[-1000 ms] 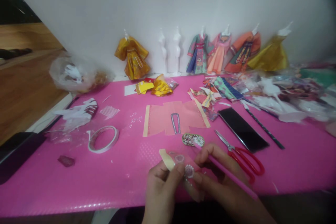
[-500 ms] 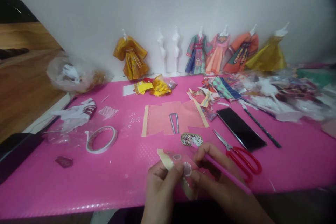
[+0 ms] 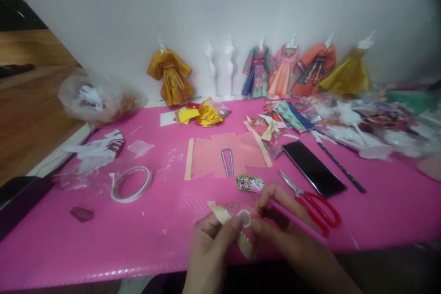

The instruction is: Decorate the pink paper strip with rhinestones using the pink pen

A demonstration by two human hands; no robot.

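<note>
Low in the middle of the view, my left hand (image 3: 215,243) is closed on a small pink fabric piece (image 3: 247,240) with cream edges and a round, white-beaded motif. My right hand (image 3: 287,227) keeps a slim pink pen-like stick (image 3: 299,221) between its fingers, while its thumb presses the fabric's right edge. The stick's tip lies over a small oval dish (image 3: 244,182) of tiny sparkly beads. Behind it a flat peach garment piece (image 3: 203,158) with cream ends lies spread out, a narrow beaded loop (image 3: 232,165) on its middle.
Red-handled scissors (image 3: 319,211) and a black phone (image 3: 313,168) lie right of my hands. A tape roll (image 3: 149,183) is on the left. Fabric scraps (image 3: 210,114) and plastic bags (image 3: 372,124) line the back. Dressed doll forms (image 3: 170,76) and bare white ones (image 3: 229,66) lean against the wall.
The small fabric piece has tilted slightly in my fingers, and its beaded circle has moved up a little. Both hands keep their hold; the whole view has shifted slightly.
</note>
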